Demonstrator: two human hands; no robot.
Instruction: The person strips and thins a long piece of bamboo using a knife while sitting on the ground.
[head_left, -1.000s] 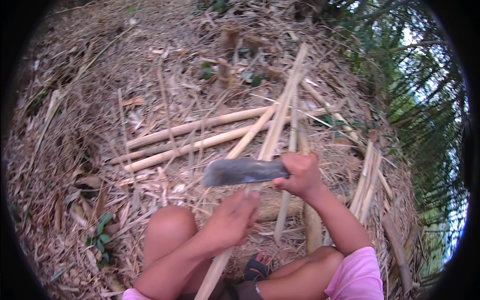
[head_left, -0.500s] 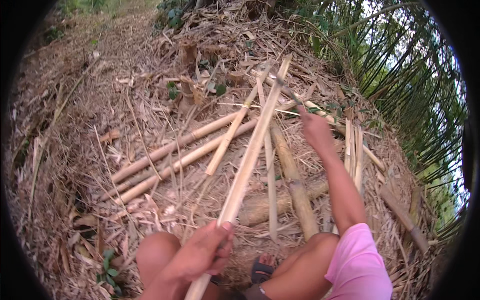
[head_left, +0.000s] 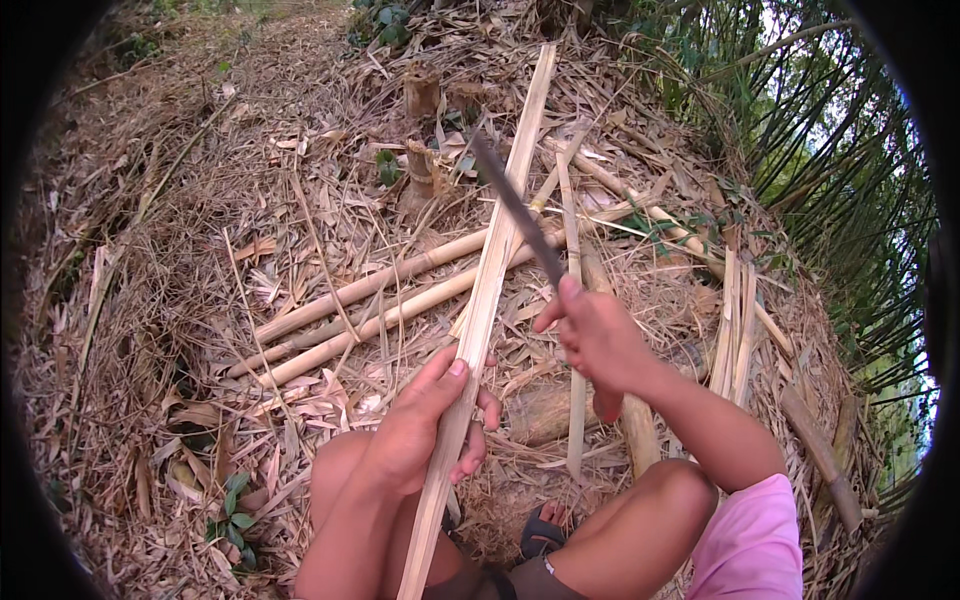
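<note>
Far to the left the ground [head_left: 150, 300] is a deep mat of dry leaves and husks, with a few green sprigs low down and two round bamboo poles [head_left: 370, 305] lying side by side, slanting up toward the middle. Next comes the left hand [head_left: 425, 425], closed around a long split bamboo strip [head_left: 490, 290] – thumb up along its face, fingers curled behind – holding it slanted from between the knees up and away to the far top of the view. Just right of it the right hand [head_left: 600, 335] is wrapped shut on the handle of a dark blade [head_left: 515, 210], whose edge lies across the strip above the left hand. To work this well, I judge the blade should run away from the body along the strip – the left hand kept well below the edge and gripping firmly so the strip does not twist. Further right lie more split slats [head_left: 735, 320] and a thicker stem, with cut bamboo stumps [head_left: 420, 100] behind, then a wall of green bamboo stalks [head_left: 830, 170] on the outdoor slope, daylight showing through
</note>
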